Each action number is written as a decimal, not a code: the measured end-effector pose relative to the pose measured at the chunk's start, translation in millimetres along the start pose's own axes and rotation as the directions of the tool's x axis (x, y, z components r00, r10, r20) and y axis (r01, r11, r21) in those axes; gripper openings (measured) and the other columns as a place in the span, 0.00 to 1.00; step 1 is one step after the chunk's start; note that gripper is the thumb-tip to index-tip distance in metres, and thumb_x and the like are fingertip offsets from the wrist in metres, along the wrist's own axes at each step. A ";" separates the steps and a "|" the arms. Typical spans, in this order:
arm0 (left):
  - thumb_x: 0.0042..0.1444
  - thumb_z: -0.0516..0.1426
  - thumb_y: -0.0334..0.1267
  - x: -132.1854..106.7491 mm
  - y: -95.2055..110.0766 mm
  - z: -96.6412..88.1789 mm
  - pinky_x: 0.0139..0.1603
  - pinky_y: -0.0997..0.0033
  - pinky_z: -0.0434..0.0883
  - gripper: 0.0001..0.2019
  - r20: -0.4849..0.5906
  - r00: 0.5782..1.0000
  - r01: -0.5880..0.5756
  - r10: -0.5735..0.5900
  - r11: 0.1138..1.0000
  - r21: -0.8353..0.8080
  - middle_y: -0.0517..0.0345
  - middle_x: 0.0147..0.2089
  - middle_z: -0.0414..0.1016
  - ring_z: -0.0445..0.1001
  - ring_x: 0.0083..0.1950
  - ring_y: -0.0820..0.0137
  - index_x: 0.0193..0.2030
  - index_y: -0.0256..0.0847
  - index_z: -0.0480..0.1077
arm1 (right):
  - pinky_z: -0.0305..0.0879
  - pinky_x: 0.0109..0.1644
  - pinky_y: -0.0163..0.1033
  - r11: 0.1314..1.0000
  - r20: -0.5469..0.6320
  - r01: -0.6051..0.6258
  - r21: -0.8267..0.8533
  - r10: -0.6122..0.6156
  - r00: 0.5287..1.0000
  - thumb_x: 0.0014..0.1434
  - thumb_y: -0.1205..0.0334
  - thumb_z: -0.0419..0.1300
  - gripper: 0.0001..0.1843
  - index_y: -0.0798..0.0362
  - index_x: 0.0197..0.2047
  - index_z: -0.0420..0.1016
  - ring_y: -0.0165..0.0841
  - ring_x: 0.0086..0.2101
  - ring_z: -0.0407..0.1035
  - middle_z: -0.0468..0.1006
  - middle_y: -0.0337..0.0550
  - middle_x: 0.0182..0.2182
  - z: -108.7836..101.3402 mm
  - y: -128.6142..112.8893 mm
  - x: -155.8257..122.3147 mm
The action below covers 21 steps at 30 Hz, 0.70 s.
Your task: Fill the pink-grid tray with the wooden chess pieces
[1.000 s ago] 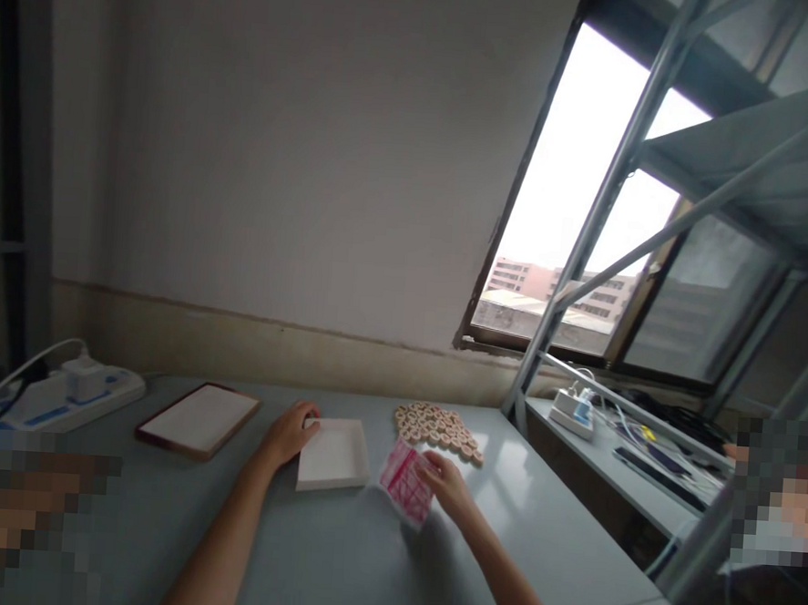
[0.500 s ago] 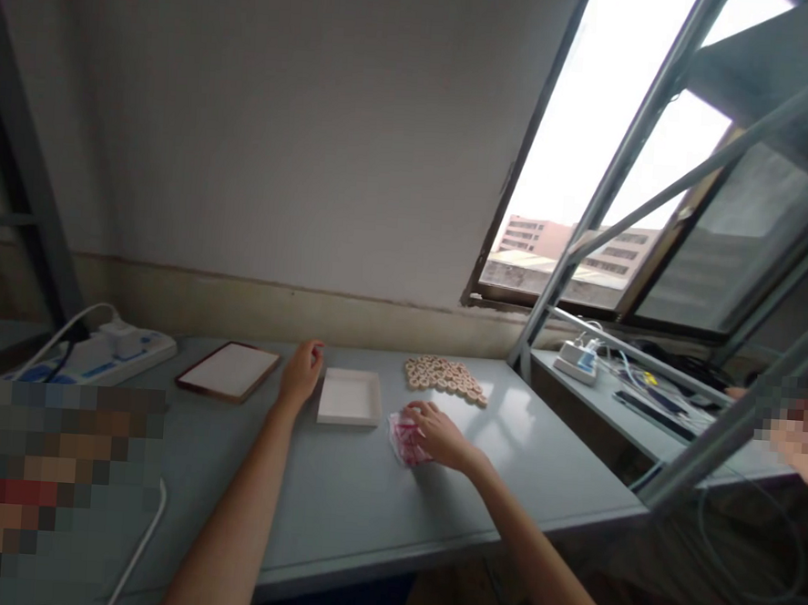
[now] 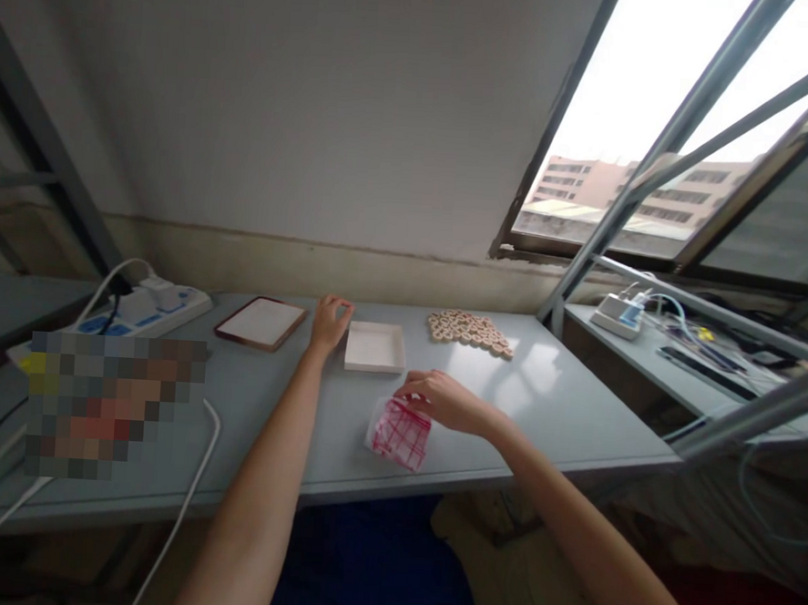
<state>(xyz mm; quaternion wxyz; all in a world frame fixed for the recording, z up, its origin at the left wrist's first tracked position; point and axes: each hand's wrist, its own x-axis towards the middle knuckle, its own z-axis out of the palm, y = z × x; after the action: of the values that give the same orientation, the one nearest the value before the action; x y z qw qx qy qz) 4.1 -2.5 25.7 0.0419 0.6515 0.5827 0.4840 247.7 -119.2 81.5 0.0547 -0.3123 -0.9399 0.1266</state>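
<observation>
- Fingers (image 3: 411, 387) of right hand (image 3: 449, 402): narrow, holding pouch (image 3: 401, 435) by its top edge.
- Pouch: pink-and-white check, creased, see-through at left side; over near part of desk (image 3: 540, 425), can't tell if its bottom touches.
- Box (image 3: 375, 347): white, shallow, open top up, just beyond pouch and slightly left.
- Left hand (image 3: 327, 327): just left of box, fingers loosely curled, nothing seen in them; can't tell if tips meet.
- Discs (image 3: 469, 331): pale, bunched flat, right of box, toward wall.
- Panel (image 3: 261, 321): white, dark-red edge, lying left of left hand.
- Power strip (image 3: 188, 308): farther left, plugs in.
- White cable (image 3: 197, 463): over desk's front edge, left of left arm.
</observation>
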 end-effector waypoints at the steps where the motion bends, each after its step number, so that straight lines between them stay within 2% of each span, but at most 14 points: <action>1: 0.53 0.48 0.42 0.2 0.1 0.3 0.52 0.67 0.56 0.13 0.020 1.000 0.016 -0.016 1.000 -0.016 0.54 0.40 0.67 0.62 0.47 0.68 0.34 0.38 0.70 | 0.52 0.41 0.33 1.000 -0.033 0.017 -0.006 -0.017 0.999 0.57 0.69 0.49 0.14 0.49 0.45 0.69 0.29 0.37 0.63 0.70 0.41 0.38 -3.5 0.1 9.3; 3: 0.53 0.47 0.42 0.8 1.9 0.4 0.53 0.67 0.55 0.14 0.095 0.994 0.055 -0.051 0.998 -0.039 0.55 0.41 0.68 0.62 0.48 0.69 0.33 0.39 0.71 | 0.50 0.43 0.35 0.999 -0.120 0.009 -0.053 -0.016 0.993 0.58 0.67 0.49 0.13 0.49 0.45 0.69 0.30 0.39 0.62 0.70 0.41 0.38 -9.6 7.0 31.0; 6: 0.54 0.46 0.44 0.9 8.4 -0.1 0.55 0.67 0.52 0.16 0.251 0.962 0.119 -0.106 0.992 -0.038 0.56 0.47 0.68 0.61 0.51 0.68 0.30 0.40 0.73 | 0.47 0.42 0.37 0.983 -0.238 -0.064 -0.174 0.021 0.971 0.59 0.67 0.48 0.13 0.49 0.43 0.70 0.31 0.39 0.60 0.69 0.43 0.37 -11.5 26.7 66.1; 11: 0.50 0.50 0.49 -3.6 14.1 2.5 0.55 0.65 0.52 0.15 0.420 0.897 0.129 -0.137 0.991 0.048 0.58 0.52 0.65 0.58 0.53 0.64 0.32 0.42 0.72 | 0.47 0.42 0.37 0.959 -0.312 -0.155 -0.238 0.075 0.947 0.59 0.69 0.48 0.13 0.48 0.41 0.71 0.32 0.40 0.58 0.69 0.43 0.37 15.2 56.1 106.3; 15: 0.46 0.53 0.51 -7.8 8.6 9.1 0.56 0.63 0.52 0.15 0.494 0.862 0.085 -0.116 0.993 0.084 0.57 0.52 0.65 0.58 0.54 0.63 0.30 0.42 0.72 | 0.48 0.40 0.36 0.967 -0.338 -0.211 -0.145 0.153 0.929 0.59 0.67 0.48 0.11 0.53 0.39 0.70 0.31 0.40 0.60 0.68 0.44 0.38 37.9 70.0 111.4; 18: 0.43 0.56 0.50 -10.0 5.2 12.5 0.57 0.63 0.51 0.15 0.492 0.868 0.052 -0.072 0.997 0.054 0.56 0.53 0.64 0.57 0.55 0.63 0.33 0.42 0.72 | 0.48 0.42 0.36 0.973 -0.393 -0.211 -0.095 0.158 0.906 0.59 0.67 0.47 0.13 0.50 0.43 0.68 0.31 0.42 0.59 0.68 0.43 0.39 39.2 73.2 108.0; 21: 0.40 0.59 0.46 -10.4 3.9 14.1 0.57 0.63 0.53 0.15 0.490 0.870 0.034 -0.051 0.998 0.043 0.54 0.52 0.64 0.57 0.54 0.62 0.34 0.40 0.71 | 0.47 0.45 0.39 0.961 -0.461 -0.248 -0.125 0.165 0.872 0.58 0.64 0.50 0.16 0.47 0.51 0.62 0.34 0.45 0.57 0.66 0.44 0.44 35.3 70.8 105.0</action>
<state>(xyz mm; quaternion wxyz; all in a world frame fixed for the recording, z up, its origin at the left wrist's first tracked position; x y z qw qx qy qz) 18.0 -4.9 14.5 0.1884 0.7405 0.5751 0.2923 197.9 -8.6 30.8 0.2262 -0.4357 -0.8707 -0.0289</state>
